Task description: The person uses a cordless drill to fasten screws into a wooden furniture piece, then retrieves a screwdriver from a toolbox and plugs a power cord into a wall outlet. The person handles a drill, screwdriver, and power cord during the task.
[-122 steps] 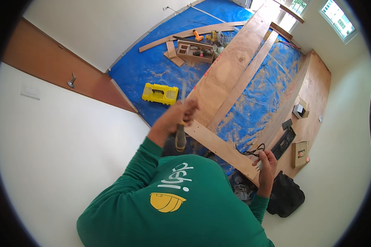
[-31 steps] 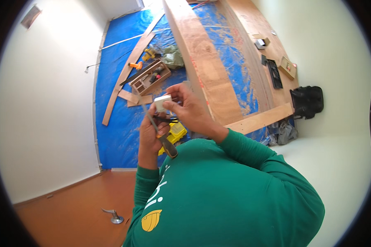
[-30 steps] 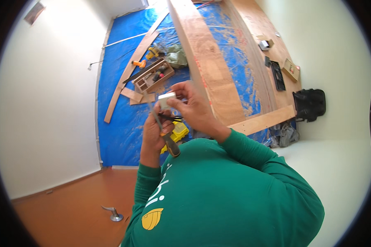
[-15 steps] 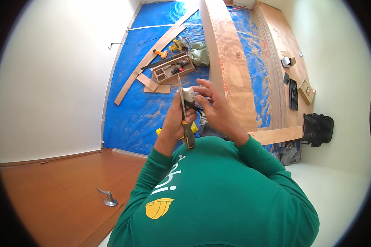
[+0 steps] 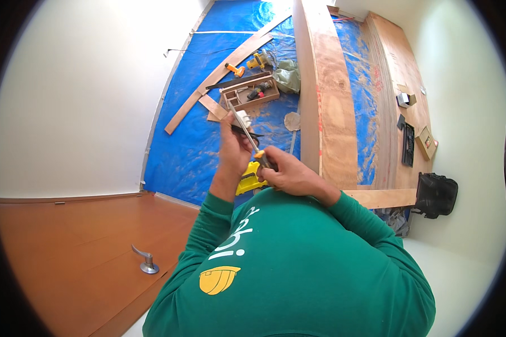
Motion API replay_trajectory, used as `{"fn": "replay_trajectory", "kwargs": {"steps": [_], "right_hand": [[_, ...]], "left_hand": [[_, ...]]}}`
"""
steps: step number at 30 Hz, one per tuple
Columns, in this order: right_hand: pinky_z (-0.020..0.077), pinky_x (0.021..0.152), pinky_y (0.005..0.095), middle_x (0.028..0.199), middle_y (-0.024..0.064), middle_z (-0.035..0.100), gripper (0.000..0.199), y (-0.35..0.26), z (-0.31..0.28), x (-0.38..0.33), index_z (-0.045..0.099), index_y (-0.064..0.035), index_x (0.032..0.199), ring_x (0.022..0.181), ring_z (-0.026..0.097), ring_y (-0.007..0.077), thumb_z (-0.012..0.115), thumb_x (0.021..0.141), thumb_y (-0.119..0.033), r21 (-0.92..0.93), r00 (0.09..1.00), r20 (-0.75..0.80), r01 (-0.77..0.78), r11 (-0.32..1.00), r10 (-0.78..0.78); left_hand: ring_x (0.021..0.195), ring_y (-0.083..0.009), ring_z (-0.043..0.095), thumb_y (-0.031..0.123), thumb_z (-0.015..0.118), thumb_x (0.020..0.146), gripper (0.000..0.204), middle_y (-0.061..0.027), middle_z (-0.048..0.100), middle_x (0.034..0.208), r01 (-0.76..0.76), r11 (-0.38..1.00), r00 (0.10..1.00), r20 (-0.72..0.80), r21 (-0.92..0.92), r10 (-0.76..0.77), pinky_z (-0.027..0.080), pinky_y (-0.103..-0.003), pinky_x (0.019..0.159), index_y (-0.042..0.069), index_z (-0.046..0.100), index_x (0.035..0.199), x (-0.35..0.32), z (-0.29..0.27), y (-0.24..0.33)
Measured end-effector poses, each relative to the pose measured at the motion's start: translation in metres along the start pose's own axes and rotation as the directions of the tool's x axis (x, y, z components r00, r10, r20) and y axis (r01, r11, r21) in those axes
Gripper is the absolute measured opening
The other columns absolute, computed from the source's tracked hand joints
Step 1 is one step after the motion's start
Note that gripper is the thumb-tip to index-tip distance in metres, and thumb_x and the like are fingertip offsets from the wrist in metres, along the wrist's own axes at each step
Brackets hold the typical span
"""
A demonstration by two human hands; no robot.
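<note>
R hand (image 5: 289,173) now clamped on screwdriver (image 5: 259,154) handle, taken over from L hand (image 5: 234,147); L apparently just steadies white elec. block (image 5: 245,119) w/ blk cord (image 5: 256,135), pinched above tarp (image 5: 197,151), left of plywood box's (image 5: 336,121) long edge.

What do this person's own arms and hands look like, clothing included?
The left hand and right hand are bare, with no gloves visible. Both arms wear plain green long sleeves, ending short of the hands. The matching green shirt bears white lettering and a yellow hard-hat print.
</note>
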State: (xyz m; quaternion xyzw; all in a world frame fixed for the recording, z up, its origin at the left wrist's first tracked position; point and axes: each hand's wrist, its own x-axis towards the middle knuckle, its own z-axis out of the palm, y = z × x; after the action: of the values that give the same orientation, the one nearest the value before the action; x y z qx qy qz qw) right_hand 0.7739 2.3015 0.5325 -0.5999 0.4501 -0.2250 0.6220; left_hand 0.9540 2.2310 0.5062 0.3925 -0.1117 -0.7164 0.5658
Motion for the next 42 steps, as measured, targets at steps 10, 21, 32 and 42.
{"fn": "replay_trajectory", "kwargs": {"steps": [10,21,32,42], "right_hand": [[0.0463,0.053,0.0226,0.090,0.0039,0.070,0.031,0.034,-0.036,0.023,0.070,-0.0029,0.106,0.056,0.058,0.0069,0.073,0.104,-0.033,0.543,0.963,-0.138,-0.120,0.831,0.229],[0.0614,0.064,0.0312,0.109,0.0084,0.077,0.063,0.123,-0.021,0.082,0.065,0.0022,0.133,0.065,0.067,0.0131,0.065,0.107,-0.056,0.846,0.939,0.296,-0.342,0.409,0.175],[0.0547,0.063,0.0271,0.098,0.0012,0.073,0.030,0.059,-0.225,0.099,0.067,0.0013,0.129,0.061,0.055,0.0040,0.070,0.104,-0.015,0.705,0.880,-0.465,0.298,0.644,0.101],[0.0519,0.062,0.0290,0.093,0.0050,0.072,0.028,0.085,-0.293,-0.010,0.073,-0.0014,0.124,0.062,0.056,0.0088,0.077,0.104,-0.020,0.397,0.433,-0.882,0.471,0.788,0.186]], "left_hand": [[0.068,-0.0132,0.039,0.042,0.058,0.103,0.041,-0.0030,0.047,0.085,0.214,0.958,0.873,0.477,-0.193,-0.099,0.033,-0.026,0.050,0.006,0.060,0.084,-0.020,-0.034,0.048],[0.064,-0.0096,0.052,0.034,0.060,0.112,0.021,-0.0021,0.064,0.090,0.538,0.841,0.759,0.405,0.050,-0.510,0.036,-0.024,0.050,0.014,0.063,0.113,-0.067,0.004,-0.027],[0.076,-0.0077,0.059,0.043,0.056,0.115,0.040,0.0006,0.067,0.089,0.314,0.860,0.886,0.201,0.403,-0.418,0.049,-0.026,0.068,0.009,0.070,0.099,-0.064,-0.045,-0.029],[0.071,-0.0048,0.059,0.050,0.055,0.114,0.043,0.0040,0.066,0.085,0.315,0.900,0.921,0.130,0.302,-0.367,0.047,-0.023,0.061,0.013,0.071,0.099,-0.058,-0.099,-0.024]]}}
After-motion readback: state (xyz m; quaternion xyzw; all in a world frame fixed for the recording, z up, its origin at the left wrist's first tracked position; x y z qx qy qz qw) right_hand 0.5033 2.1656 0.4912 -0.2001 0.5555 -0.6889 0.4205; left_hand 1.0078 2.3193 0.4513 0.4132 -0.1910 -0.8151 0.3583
